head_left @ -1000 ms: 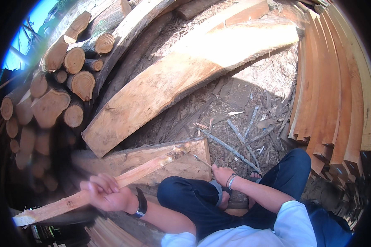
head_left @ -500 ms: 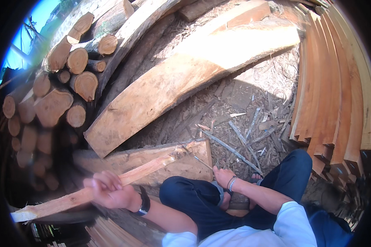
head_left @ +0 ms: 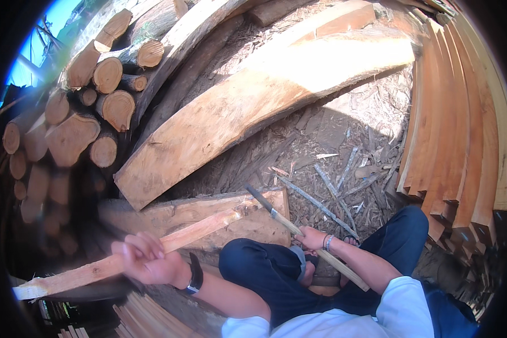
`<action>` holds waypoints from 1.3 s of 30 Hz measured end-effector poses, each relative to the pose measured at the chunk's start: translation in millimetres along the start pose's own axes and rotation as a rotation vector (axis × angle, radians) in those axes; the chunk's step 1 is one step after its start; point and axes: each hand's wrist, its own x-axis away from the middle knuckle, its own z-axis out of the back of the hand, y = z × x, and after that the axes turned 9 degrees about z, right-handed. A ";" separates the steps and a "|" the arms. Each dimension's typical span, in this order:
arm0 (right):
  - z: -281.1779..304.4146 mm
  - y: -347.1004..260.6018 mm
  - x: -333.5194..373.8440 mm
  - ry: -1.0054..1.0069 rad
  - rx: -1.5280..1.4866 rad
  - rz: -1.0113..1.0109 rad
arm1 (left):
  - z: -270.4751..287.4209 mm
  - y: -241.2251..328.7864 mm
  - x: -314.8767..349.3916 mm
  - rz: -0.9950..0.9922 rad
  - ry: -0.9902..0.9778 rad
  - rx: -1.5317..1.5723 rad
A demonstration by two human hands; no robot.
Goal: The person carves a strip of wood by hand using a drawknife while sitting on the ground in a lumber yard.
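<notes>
My left hand [head_left: 149,260] is closed around a long, rough strip of pale wood [head_left: 203,226]. The strip slants from the lower left up to the right, its far end over a thick wood block [head_left: 267,222] in front of my knees. In my right hand [head_left: 311,239] is a blade tool [head_left: 290,225] with a long pale wooden handle and a dark, narrow head; its exact kind is unclear. The handle's butt reaches back along my right forearm. Its dark head points up and left, above the block and apart from the strip's end.
A large slab [head_left: 208,121] lies beyond the block. Cut logs [head_left: 117,110] are stacked at the left, and long boards [head_left: 453,118] at the right. Thin sticks [head_left: 315,203] and wood chips cover the ground. More strips [head_left: 152,318] lie at lower left.
The tool's head has come away from the strip's far end, and its whole handle now shows behind my right hand. My left hand and the strip have barely moved.
</notes>
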 end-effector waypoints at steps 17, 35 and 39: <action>-9.5 -18.7 6.0 0.233 0.566 0.195 | 1.2 5.2 2.7 -0.004 0.037 -0.017; -7.6 -14.1 12.6 0.255 0.630 0.110 | -6.6 -3.1 4.1 0.005 -0.032 0.070; 1.0 -7.3 0.0 0.230 0.262 0.178 | -7.1 -3.6 4.2 0.014 -0.040 0.060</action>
